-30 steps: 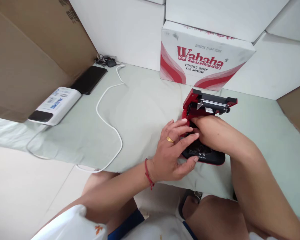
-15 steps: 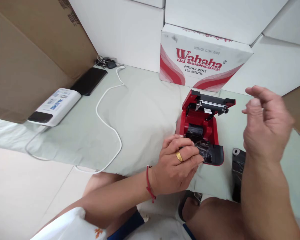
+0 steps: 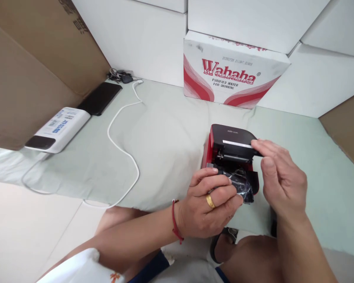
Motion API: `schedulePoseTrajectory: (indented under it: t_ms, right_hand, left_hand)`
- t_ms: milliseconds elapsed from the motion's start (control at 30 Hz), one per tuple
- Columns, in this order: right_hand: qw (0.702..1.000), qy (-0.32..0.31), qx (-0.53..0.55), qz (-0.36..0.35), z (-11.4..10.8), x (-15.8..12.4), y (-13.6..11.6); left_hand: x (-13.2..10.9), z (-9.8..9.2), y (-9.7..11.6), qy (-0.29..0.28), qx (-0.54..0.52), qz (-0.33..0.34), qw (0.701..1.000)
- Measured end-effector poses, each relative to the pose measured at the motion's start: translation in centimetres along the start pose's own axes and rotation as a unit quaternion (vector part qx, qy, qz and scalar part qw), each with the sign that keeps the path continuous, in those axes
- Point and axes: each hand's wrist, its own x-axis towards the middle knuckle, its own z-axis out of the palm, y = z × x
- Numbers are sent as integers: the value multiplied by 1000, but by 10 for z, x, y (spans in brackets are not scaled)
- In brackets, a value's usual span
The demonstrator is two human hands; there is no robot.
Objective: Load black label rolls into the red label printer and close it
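Note:
A small red and black printer (image 3: 207, 151), apparently a label printer, stands on the cloth in front of me. Its black lid (image 3: 233, 135) is tilted partway down over the body. My left hand (image 3: 214, 196) is closed on shiny black film (image 3: 243, 186) at the printer's front; the fingers hide part of it. My right hand (image 3: 283, 181) grips the lid's right front corner, fingers over the edge and thumb lower. Behind the right wrist, a dark object (image 3: 273, 224) is mostly hidden.
A Wahaha water carton (image 3: 233, 78) stands behind the printer, against stacked white boxes (image 3: 153, 39). To the left lie a white device (image 3: 59, 129), a black phone (image 3: 100, 98), keys (image 3: 120, 75) and a white cable (image 3: 126, 151). A brown cardboard box (image 3: 47, 70) borders the left.
My right hand has come left and down onto the lid. The lid has swung from raised to partly lowered. My left hand stays at the printer's front with the black film.

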Motion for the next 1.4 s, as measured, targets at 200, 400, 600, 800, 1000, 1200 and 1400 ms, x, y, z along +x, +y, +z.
schedulePoseTrajectory:
  t_ms: [200,400,600,800,1000,1200,1400]
  right_hand:
    - [998,-51,28,-14,6,-39,10]
    - [998,-49,50,-6,6,-40,14]
    - [995,-54,78,4,4,-39,16]
    - [995,-40,90,20,9,-40,16]
    - [992,-57,96,65,7,-42,19]
    - [998,-65,-20,-4,-10,-14,-12]
    - [981,-160,-39,-102,-37,15,-42]
  left_hand:
    - [8,-9,-22,22,-59,-40,997]
    - [10,-10,-43,5,-135,-206,969]
    - [6,-11,-51,-35,-89,-190,977]
    - [7,-15,-55,-31,-139,-210,967]
    - [2,-10,-63,-37,-355,-298,885]
    - [1,-3,-72,-33,-399,-367,840]
    - [-4,3,-84,-71,-453,-415,786]
